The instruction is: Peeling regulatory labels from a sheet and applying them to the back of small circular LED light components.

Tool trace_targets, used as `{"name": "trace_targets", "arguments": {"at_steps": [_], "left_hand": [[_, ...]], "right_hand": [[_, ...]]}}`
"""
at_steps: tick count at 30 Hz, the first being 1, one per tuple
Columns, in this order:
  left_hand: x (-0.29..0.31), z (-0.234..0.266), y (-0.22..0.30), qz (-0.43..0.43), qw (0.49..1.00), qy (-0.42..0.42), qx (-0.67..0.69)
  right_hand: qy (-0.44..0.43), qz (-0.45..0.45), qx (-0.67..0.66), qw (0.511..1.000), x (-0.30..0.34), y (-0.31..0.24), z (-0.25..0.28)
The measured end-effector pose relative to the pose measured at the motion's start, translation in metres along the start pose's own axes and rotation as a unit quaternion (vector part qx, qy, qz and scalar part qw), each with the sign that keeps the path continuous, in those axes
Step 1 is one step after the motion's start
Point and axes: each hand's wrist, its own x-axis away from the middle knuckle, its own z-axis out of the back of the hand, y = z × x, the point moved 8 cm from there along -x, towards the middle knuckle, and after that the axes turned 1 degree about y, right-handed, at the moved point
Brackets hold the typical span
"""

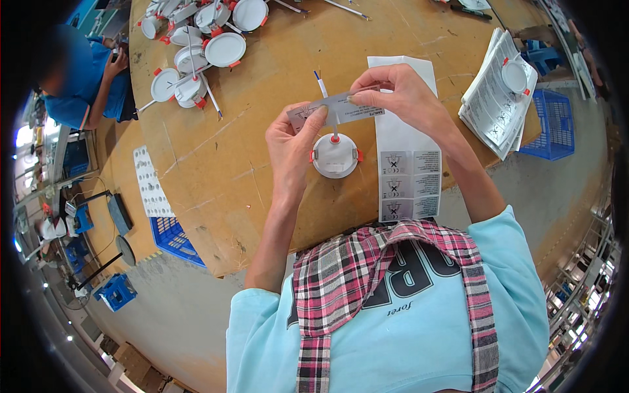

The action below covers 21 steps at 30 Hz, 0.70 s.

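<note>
Between my two hands a silver-grey printed sticker label (344, 110) is stretched out above the table. My left hand (293, 134) pinches its left end, thumb on top. At the other end, my right hand (400, 95) grips it between thumb and fingers. Just below the label lies a round white downlight (335, 157) with red-tipped side clips, back face up. Its cable (322, 85) runs away from me beneath the label, ending in bare coloured wires. Beside it, under my right forearm, is a white label backing sheet (406, 134) with several labels left at its near end.
Many similar downlights (225, 49) are heaped at the far left of the wooden table (216, 190). A stack of printed sheets (488, 108) with one downlight (514, 76) on it sits right. Blue crates (553, 124) stand below the table edges. Another person (85, 78) works at far left.
</note>
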Motion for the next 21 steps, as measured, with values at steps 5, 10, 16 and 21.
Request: {"name": "trace_targets", "arguments": {"at_steps": [5,10,16,21], "left_hand": [[-0.005,-0.002,-0.006,0.019,0.999,-0.003,0.030],[-0.008,-0.001,-0.009,0.014,0.999,0.003,0.049],[-0.011,0.002,-0.017,0.020,0.997,0.011,0.076],[-0.011,0.002,-0.020,0.029,0.996,0.007,0.084]], "right_hand": [[0.000,-0.011,-0.016,1.000,-0.005,0.003,0.000],[-0.007,-0.021,0.001,1.000,-0.008,0.003,-0.002],[-0.009,-0.025,-0.012,1.000,-0.010,0.007,-0.005],[-0.003,-0.022,-0.009,1.000,-0.009,0.008,-0.005]]}}
